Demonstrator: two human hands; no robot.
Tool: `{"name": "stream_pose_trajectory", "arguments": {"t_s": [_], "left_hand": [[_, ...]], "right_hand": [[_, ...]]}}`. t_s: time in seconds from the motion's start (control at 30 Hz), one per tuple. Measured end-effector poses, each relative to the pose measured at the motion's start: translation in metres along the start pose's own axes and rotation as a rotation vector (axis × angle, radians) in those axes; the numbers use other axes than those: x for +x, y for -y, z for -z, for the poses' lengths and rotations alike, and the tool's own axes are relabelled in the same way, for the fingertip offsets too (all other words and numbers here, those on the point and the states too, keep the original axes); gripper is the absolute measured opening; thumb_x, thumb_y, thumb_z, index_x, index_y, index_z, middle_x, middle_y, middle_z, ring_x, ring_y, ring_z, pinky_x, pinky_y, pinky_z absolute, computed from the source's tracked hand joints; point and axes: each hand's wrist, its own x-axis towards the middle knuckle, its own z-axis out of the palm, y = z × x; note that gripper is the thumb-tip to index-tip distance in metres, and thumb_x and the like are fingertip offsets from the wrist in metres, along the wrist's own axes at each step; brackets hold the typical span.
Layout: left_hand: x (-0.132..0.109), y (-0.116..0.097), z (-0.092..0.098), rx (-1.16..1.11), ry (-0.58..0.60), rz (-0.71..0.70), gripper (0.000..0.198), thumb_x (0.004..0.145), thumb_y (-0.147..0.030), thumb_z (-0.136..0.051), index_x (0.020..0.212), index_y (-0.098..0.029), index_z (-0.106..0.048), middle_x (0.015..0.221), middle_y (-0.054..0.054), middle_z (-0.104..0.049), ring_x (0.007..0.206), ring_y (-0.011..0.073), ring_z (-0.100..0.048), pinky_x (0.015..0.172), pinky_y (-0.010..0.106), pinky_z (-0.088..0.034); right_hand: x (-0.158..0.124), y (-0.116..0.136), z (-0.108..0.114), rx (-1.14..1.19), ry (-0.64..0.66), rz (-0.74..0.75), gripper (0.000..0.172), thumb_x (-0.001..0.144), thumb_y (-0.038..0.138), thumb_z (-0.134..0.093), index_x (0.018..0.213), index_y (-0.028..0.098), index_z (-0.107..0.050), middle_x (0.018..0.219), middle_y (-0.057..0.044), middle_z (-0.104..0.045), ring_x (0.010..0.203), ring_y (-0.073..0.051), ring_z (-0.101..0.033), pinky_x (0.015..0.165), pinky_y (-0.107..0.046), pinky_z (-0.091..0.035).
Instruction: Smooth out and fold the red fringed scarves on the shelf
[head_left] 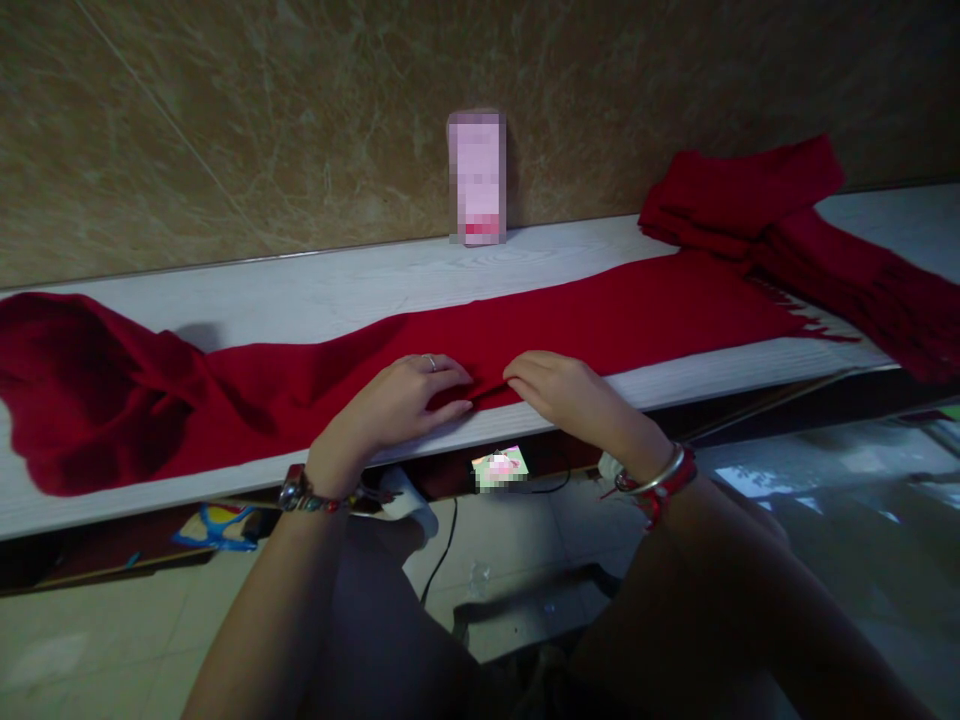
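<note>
A long red scarf (622, 300) with a fringed right end lies stretched along a narrow white board. At its near edge, my left hand (409, 395), which has a ring on one finger, pinches the cloth between thumb and fingers. Just to the right, my right hand (559, 390) has its fingers pressed together on the same edge, and a small fold rises between the two hands. The scarf's left part is bunched in a loose heap.
A second red scarf (720, 200), crumpled and fringed, lies at the right end of the white board (292, 300). A pink phone-like object (478, 175), pixelated, leans on the brown marbled wall (300, 120). Below the board are a small bright pixelated item (501, 468) and a dark cable (442, 560).
</note>
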Motion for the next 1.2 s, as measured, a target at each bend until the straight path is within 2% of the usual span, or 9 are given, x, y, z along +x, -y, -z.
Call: {"name": "stream_pose_trajectory", "arguments": {"t_s": [0.1,0.2,0.37,0.5,0.6,0.73,0.97,1.1,1.2], "left_hand": [[-0.002,0.002,0.000,-0.034,-0.015,0.019,0.035,0.086,-0.022,-0.045,0.113,-0.011,-0.065,0.115,0.013,-0.066,0.103,0.0217,-0.062,0.093,0.038,-0.050],[-0.005,0.006,0.000,-0.140,-0.023,0.035,0.039,0.088,-0.017,-0.038,0.119,-0.015,-0.062,0.123,0.009,-0.063,0.112,0.0180,-0.059,0.098,0.037,-0.046],[-0.010,0.012,0.000,-0.263,0.122,0.022,0.035,0.091,-0.021,-0.041,0.120,-0.021,-0.061,0.139,0.006,-0.049,0.124,0.0160,-0.049,0.105,0.037,-0.039],[-0.011,0.013,0.000,-0.270,0.198,0.015,0.032,0.091,-0.022,-0.045,0.119,-0.027,-0.061,0.144,0.003,-0.043,0.131,0.0172,-0.041,0.111,0.043,-0.030],[-0.011,0.012,0.000,-0.310,0.163,0.006,0.032,0.092,-0.022,-0.044,0.119,-0.028,-0.061,0.141,0.002,-0.047,0.131,0.0171,-0.041,0.111,0.045,-0.030],[-0.011,0.009,0.004,-0.349,0.073,0.034,0.034,0.093,-0.026,-0.040,0.121,-0.027,-0.060,0.138,0.003,-0.051,0.130,0.0174,-0.044,0.109,0.044,-0.034],[-0.013,0.007,0.007,-0.212,0.329,0.118,0.033,0.092,-0.036,-0.046,0.123,-0.034,-0.057,0.150,0.002,-0.033,0.141,0.0256,-0.020,0.110,0.058,-0.016],[-0.017,0.007,0.011,-0.213,0.379,0.141,0.038,0.090,-0.045,-0.048,0.126,-0.038,-0.054,0.153,0.000,-0.025,0.143,0.0283,-0.012,0.109,0.060,-0.013],[-0.015,0.009,0.011,-0.224,0.341,0.147,0.036,0.094,-0.043,-0.038,0.124,-0.035,-0.057,0.152,0.000,-0.030,0.142,0.0258,-0.015,0.111,0.058,-0.013]], "right_hand": [[0.003,-0.001,-0.002,0.140,-0.057,-0.062,0.020,0.090,0.011,-0.044,0.096,0.014,-0.063,0.094,-0.008,-0.068,0.090,-0.017,-0.061,0.084,-0.030,-0.046],[0.002,-0.003,-0.001,0.254,-0.071,-0.056,0.019,0.090,0.011,-0.044,0.097,0.013,-0.062,0.096,-0.008,-0.067,0.092,-0.016,-0.061,0.086,-0.030,-0.045],[0.000,-0.008,0.003,0.298,0.020,0.053,0.019,0.090,0.013,-0.045,0.091,0.016,-0.064,0.098,-0.006,-0.068,0.094,-0.016,-0.061,0.089,-0.032,-0.045],[0.000,-0.008,0.006,0.272,0.100,0.123,0.020,0.088,0.012,-0.047,0.087,0.018,-0.065,0.101,-0.006,-0.068,0.101,-0.017,-0.060,0.095,-0.035,-0.043],[0.001,-0.006,0.007,0.277,0.119,0.118,0.020,0.087,0.010,-0.046,0.088,0.018,-0.065,0.102,-0.006,-0.067,0.102,-0.017,-0.059,0.096,-0.035,-0.042],[0.001,-0.007,0.008,0.325,0.077,0.045,0.020,0.089,0.011,-0.044,0.090,0.017,-0.064,0.100,-0.007,-0.067,0.098,-0.017,-0.060,0.093,-0.033,-0.044],[0.001,-0.007,0.006,0.279,0.094,0.091,0.020,0.086,0.009,-0.048,0.085,0.018,-0.066,0.099,-0.006,-0.067,0.100,-0.018,-0.060,0.093,-0.034,-0.043],[-0.001,-0.005,0.006,0.230,0.095,0.122,0.021,0.086,0.008,-0.048,0.087,0.016,-0.067,0.102,-0.008,-0.067,0.102,-0.018,-0.060,0.094,-0.034,-0.044],[-0.002,-0.007,0.006,0.222,0.090,0.147,0.019,0.086,0.011,-0.050,0.090,0.015,-0.068,0.104,-0.009,-0.068,0.104,-0.018,-0.060,0.095,-0.033,-0.044]]}}
